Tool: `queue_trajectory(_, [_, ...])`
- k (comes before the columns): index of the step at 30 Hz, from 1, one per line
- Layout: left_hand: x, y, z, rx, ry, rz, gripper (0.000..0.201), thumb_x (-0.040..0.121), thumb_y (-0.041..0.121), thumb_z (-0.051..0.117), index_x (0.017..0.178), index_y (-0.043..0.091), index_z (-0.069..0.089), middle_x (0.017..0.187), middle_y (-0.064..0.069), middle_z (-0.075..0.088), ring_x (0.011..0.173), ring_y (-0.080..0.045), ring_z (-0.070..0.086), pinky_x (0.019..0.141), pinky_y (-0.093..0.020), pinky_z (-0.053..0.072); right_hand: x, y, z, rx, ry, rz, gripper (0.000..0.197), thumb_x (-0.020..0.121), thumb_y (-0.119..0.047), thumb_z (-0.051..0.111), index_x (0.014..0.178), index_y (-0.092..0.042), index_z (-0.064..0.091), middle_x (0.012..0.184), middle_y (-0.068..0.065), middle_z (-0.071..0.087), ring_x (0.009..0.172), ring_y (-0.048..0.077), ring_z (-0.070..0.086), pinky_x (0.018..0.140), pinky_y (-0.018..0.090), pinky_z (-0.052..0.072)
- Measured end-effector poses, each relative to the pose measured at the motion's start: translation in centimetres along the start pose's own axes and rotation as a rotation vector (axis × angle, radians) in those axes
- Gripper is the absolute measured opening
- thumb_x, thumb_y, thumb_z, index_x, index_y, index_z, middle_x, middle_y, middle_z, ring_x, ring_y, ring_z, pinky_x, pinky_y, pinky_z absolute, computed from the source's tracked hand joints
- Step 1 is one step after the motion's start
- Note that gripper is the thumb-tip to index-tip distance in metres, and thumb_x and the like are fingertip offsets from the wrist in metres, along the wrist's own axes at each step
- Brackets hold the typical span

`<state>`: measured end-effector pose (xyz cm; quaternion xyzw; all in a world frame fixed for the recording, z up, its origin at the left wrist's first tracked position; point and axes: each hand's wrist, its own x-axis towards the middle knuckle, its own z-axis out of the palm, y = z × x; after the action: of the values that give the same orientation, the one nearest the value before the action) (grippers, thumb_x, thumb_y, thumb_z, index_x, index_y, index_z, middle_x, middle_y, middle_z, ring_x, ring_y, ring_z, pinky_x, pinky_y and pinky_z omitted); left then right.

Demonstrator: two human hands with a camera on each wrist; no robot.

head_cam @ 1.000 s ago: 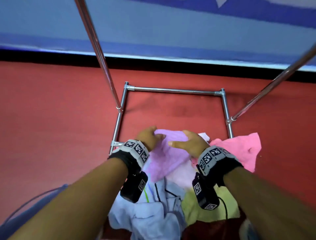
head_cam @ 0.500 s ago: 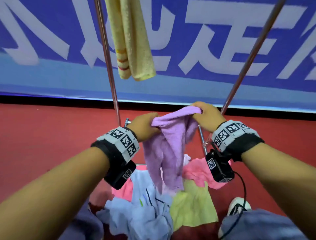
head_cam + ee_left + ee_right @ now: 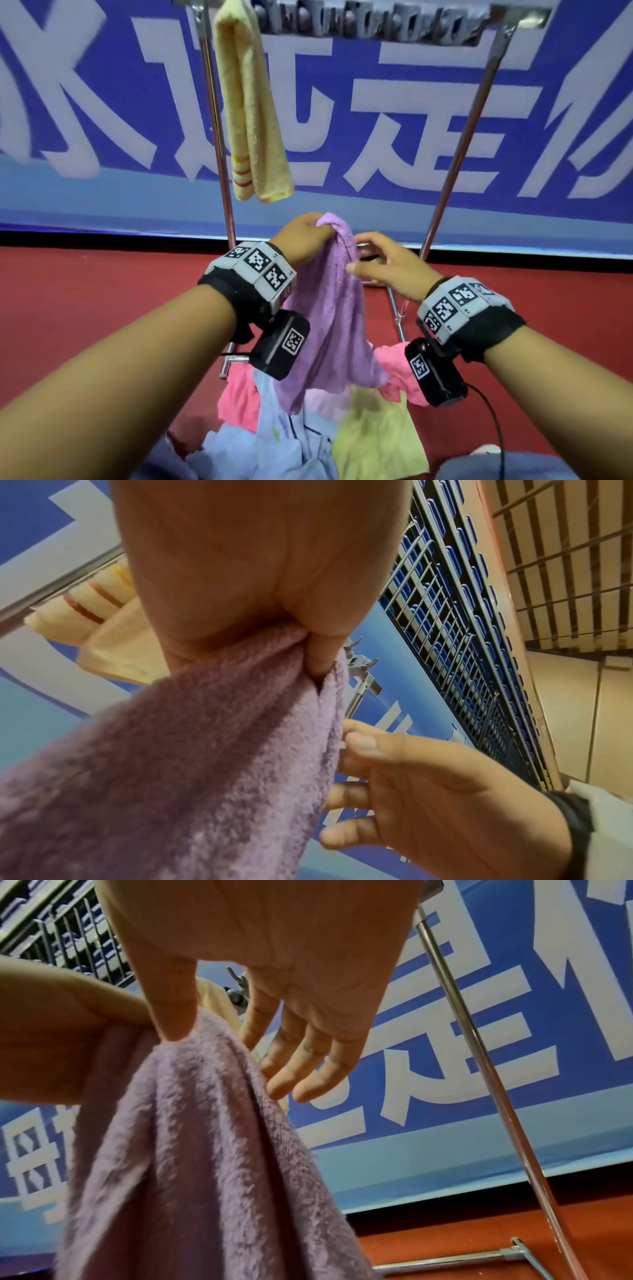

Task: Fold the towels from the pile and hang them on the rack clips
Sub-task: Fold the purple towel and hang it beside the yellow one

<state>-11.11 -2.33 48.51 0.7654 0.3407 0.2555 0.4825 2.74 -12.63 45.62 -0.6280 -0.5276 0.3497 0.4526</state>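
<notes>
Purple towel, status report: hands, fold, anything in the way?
Left hand grips purple towel bunched at top. Right hand open, thumb touching it. Towel unfolded, hanging over pile. Yellow towel already clipped; nothing blocking.

Blue banner [image 3: 376,113] shows big white Chinese chars, cut off.

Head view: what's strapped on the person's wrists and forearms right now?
Bare forearms, no sleeves. Each wrist carries a black strap with a grey band of square black-and-white code tags; the right band matches. Under each wrist hangs a black camera box with its own tag. A thin black cable trails from the right box.
</notes>
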Motion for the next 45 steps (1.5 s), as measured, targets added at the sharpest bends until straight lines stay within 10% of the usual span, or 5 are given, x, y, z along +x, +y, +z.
queue_trajectory(6, [-0.5, 1.9, -0.7, -0.099, 0.094, -0.01, 0.015, 0.091, 0.012, 0.05, 0.096, 0.006, 0.063, 0.101, -0.014, 0.066, 0.099, -0.029, 0.061, 0.095, -0.043, 0.045, 0.2, 2.9, 1.7, -0.37, -0.002, 0.093, 0.045, 0.074, -0.016, 0.076, 0.115, -0.012, 0.059, 0.108, 0.002, 0.067, 0.099, 0.018, 0.063, 0.088, 0.026, 0.048])
queue_trajectory(11, [-1.2, 1.0, -3.0, -0.136, 0.2, -0.019, 0.024, 0.09, 0.018, 0.053, 0.109, 0.007, 0.063, 0.113, -0.011, 0.066, 0.109, -0.024, 0.059, 0.099, -0.039, 0.044, 0.4, 5.2, 1.3, -0.424, 0.004, 0.293, 0.019, 0.086, -0.007, 0.057, 0.068, -0.013, 0.057, 0.063, 0.005, 0.057, 0.063, 0.022, 0.054, 0.053, 0.026, 0.042])
queue_trajectory(18, [-2.6, -2.9, -3.3, -0.098, 0.124, -0.136, 0.026, 0.085, -0.002, 0.061, 0.099, 0.013, 0.046, 0.082, -0.007, 0.056, 0.053, -0.003, 0.052, 0.048, -0.016, 0.038, 0.8, 0.9, 0.2, 0.043, 0.115, 0.292, 0.025, 0.094, -0.001, 0.039, 0.075, -0.014, 0.048, 0.062, 0.004, 0.043, 0.047, 0.008, 0.043, 0.044, 0.017, 0.036])
queue_trajectory(27, [-4.7, -3.7, 0.1, -0.12, -0.18, -0.152, 0.034, 0.078, 0.044, 0.068, 0.085, 0.018, 0.048, 0.075, 0.0, 0.049, 0.069, -0.014, 0.046, 0.062, -0.027, 0.04, 1.1, -2.0, 2.4, 0.253, 0.028, 0.247, 0.024, 0.1, -0.009, 0.037, 0.086, -0.017, 0.055, 0.08, 0.003, 0.063, 0.065, 0.011, 0.063, 0.063, 0.028, 0.052])
queue_trajectory(45, [-1.3, -3.5, -0.7, -0.079, 0.105, -0.008, 0.023, 0.088, 0.019, 0.064, 0.07, 0.013, 0.052, 0.069, -0.003, 0.054, 0.065, -0.018, 0.046, 0.066, -0.03, 0.039, 0.5, 1.7, 1.5, -0.349, 0.033, 0.029, 0.016, 0.086, -0.006, 0.06, 0.102, -0.006, 0.065, 0.102, 0.014, 0.069, 0.091, 0.021, 0.059, 0.089, 0.039, 0.045])
